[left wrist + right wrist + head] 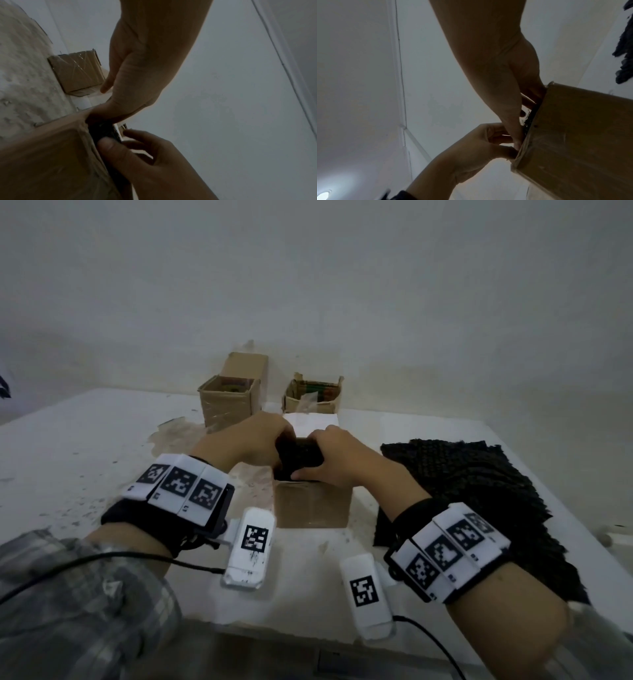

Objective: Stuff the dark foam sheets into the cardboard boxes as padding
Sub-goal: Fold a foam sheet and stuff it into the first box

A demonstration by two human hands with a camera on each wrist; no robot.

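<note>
Foam (299,455), dark and bunched up, sits in the mouth of the near box (313,505), partly pushed in. Both the left hand (255,440) and the right hand (334,455) curl around the wad, fingers dipping inside the rim. To do this well, press the corners down evenly and tuck the edges along the walls without bulging the cardboard. Spare sheets (479,491) lie just right of the box; two more boxes (229,402) stand behind.
</note>
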